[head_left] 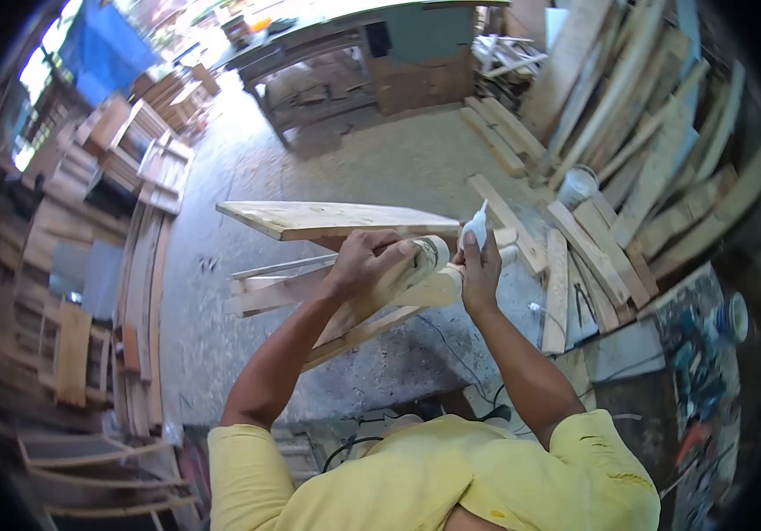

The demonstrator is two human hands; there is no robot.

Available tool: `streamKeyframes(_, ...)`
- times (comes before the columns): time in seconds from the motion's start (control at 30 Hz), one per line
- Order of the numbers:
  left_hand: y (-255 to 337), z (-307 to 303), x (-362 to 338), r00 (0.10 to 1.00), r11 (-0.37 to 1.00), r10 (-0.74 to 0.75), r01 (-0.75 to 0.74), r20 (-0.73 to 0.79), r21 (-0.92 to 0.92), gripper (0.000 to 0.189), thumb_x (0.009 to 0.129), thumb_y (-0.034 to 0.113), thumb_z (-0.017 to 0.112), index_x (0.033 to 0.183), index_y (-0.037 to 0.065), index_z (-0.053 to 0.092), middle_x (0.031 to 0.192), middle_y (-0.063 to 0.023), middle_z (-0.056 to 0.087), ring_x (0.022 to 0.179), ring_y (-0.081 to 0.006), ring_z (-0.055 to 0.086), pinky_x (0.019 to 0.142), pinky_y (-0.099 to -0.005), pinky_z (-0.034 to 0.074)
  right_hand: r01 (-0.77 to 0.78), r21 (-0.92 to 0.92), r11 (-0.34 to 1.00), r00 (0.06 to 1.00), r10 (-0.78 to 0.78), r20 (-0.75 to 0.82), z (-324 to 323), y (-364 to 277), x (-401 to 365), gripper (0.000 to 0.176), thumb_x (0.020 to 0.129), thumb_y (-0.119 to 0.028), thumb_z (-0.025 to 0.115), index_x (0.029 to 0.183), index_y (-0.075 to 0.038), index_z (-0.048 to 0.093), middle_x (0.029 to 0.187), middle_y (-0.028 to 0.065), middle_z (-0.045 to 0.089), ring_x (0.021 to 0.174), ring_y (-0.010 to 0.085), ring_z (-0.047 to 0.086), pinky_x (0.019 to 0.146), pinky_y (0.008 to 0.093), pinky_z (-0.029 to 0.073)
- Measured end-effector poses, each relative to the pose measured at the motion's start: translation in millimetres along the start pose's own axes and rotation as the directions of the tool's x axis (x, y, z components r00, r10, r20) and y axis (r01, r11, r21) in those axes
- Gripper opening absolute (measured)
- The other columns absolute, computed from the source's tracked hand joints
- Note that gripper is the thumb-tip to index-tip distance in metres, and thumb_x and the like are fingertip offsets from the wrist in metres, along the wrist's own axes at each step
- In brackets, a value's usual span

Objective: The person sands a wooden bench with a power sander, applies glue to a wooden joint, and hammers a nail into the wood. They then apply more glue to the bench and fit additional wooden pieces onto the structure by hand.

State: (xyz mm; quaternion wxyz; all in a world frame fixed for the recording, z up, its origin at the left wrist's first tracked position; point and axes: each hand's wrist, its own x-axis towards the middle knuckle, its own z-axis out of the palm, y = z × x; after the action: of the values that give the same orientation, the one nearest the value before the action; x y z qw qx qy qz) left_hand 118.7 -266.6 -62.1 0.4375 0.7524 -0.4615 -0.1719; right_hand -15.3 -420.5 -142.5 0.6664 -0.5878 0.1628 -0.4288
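In my right hand is a small white squeeze bottle, its thin pointed nozzle aimed upward. My left hand is closed on a pale, round-ended wooden piece, which is smeared by motion. Close beneath it shows another rounded wooden end, near my right fingers. Beyond my left hand a broad flat board lies roughly level. Wooden rails stick out to the left under that board; how these parts join is hidden by my hands.
A workbench stands at the back. Planks lean at the right, beside a white bucket and timber on the floor. Stacked wooden frames line the left. A cable crosses the floor; tools lie at lower right.
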Motion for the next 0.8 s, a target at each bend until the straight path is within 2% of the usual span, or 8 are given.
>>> streamKeyframes(0.1, 0.2, 32.8, 32.0, 0.981, 0.984, 0.054, -0.085, 0.188, 0.159, 0.055, 0.092, 0.050, 0.060, 0.098, -0.003, 0.073, 0.085, -0.0182, 0.071, 0.078, -0.0286, 0.066, 0.075, -0.0395, 0.050, -0.086, 0.114, 0.990, 0.974, 0.108, -0.201, -32.3, 9.5, -19.2, 0.041, 0.103, -0.038, 0.057, 0.121, -0.001, 0.057, 0.076, -0.0018, 0.052, 0.060, 0.0049, 0.046, 0.055, 0.0216, 0.039)
streamKeyframes(0.23, 2.9, 79.4, 58.2, 0.908, 0.966, 0.063, -0.160, 0.415, 0.204, 0.057, 0.093, 0.051, 0.058, 0.099, -0.004, 0.072, 0.086, -0.0193, 0.071, 0.079, -0.0275, 0.066, 0.076, -0.0392, 0.050, -0.085, 0.179, 0.980, 0.911, 0.149, -0.384, -69.9, 31.9, -44.4, 0.037, 0.103, -0.037, 0.057, 0.121, -0.005, 0.058, 0.078, -0.0019, 0.052, 0.060, 0.0049, 0.046, 0.055, 0.0211, 0.039)
streamKeyframes(0.33, 2.6, 115.3, 74.7, 0.842, 0.966, 0.143, -0.232, 0.520, 0.110, 0.057, 0.094, 0.051, 0.058, 0.100, -0.004, 0.072, 0.082, -0.0178, 0.070, 0.078, -0.0224, 0.064, 0.075, -0.0380, 0.050, -0.109, 0.257, 0.960, 0.821, 0.233, -0.521, -88.6, 50.3, -64.4, 0.035, 0.103, -0.037, 0.057, 0.121, -0.008, 0.058, 0.078, -0.0018, 0.051, 0.060, 0.0052, 0.046, 0.055, 0.0204, 0.039)
streamKeyframes(0.43, -8.7, 140.1, 93.3, 0.812, 0.984, -0.008, -0.096, 0.583, 0.148, 0.058, 0.098, 0.051, 0.055, 0.100, -0.005, 0.069, 0.077, -0.0080, 0.064, 0.076, -0.0135, 0.055, 0.074, -0.0348, 0.048, -0.126, 0.270, 0.955, 0.781, 0.263, -0.566, -107.2, 47.8, -80.6, 0.035, 0.103, -0.037, 0.057, 0.123, -0.009, 0.058, 0.080, -0.0020, 0.052, 0.066, 0.0056, 0.048, 0.060, 0.0217, 0.042)
streamKeyframes(0.47, -2.1, 145.7, 100.0, 0.797, 0.981, -0.007, -0.110, 0.604, 0.157, 0.058, 0.098, 0.051, 0.055, 0.100, -0.005, 0.069, 0.077, -0.0080, 0.064, 0.076, -0.0135, 0.055, 0.074, -0.0348, 0.048, -0.126, 0.241, 0.962, 0.782, 0.246, -0.573, -110.4, 49.7, -83.3, 0.035, 0.103, -0.037, 0.056, 0.123, -0.008, 0.058, 0.081, -0.0020, 0.052, 0.069, 0.0058, 0.049, 0.062, 0.0225, 0.043)
streamKeyframes(0.53, 13.1, 157.7, 115.1, 0.748, 0.992, -0.120, 0.066, 0.653, 0.107, 0.062, 0.099, 0.054, 0.052, 0.100, -0.006, 0.069, 0.078, -0.0077, 0.064, 0.077, -0.0137, 0.055, 0.074, -0.0345, 0.048, -0.097, 0.278, 0.956, 0.760, 0.252, -0.599, -115.0, 53.1, -87.2, 0.035, 0.103, -0.037, 0.057, 0.122, -0.008, 0.059, 0.082, -0.0019, 0.053, 0.070, 0.0060, 0.049, 0.063, 0.0231, 0.043)
streamKeyframes(0.67, 20.1, 191.8, 138.5, 0.710, 0.969, -0.017, -0.163, 0.704, 0.187, 0.074, 0.099, 0.063, 0.044, 0.100, -0.007, 0.068, 0.079, -0.0129, 0.065, 0.079, -0.0174, 0.057, 0.076, -0.0374, 0.048, -0.094, 0.282, 0.955, 0.683, 0.268, -0.679, -138.6, 50.8, -80.5, 0.032, 0.104, -0.035, 0.054, 0.117, -0.006, 0.059, 0.079, -0.0011, 0.051, 0.068, 0.0069, 0.048, 0.062, 0.0239, 0.042)
streamKeyframes(0.8, 35.8, 239.9, 161.5, 0.626, 0.923, -0.093, -0.237, 0.774, 0.302, 0.079, 0.098, 0.066, 0.041, 0.099, -0.008, 0.068, 0.083, -0.0162, 0.066, 0.082, -0.0205, 0.058, 0.080, -0.0396, 0.048, -0.048, 0.228, 0.972, 0.663, 0.202, -0.721, -181.3, 67.9, -71.2, 0.031, 0.104, -0.035, 0.054, 0.115, -0.006, 0.059, 0.079, -0.0006, 0.052, 0.066, 0.0064, 0.048, 0.060, 0.0236, 0.041)
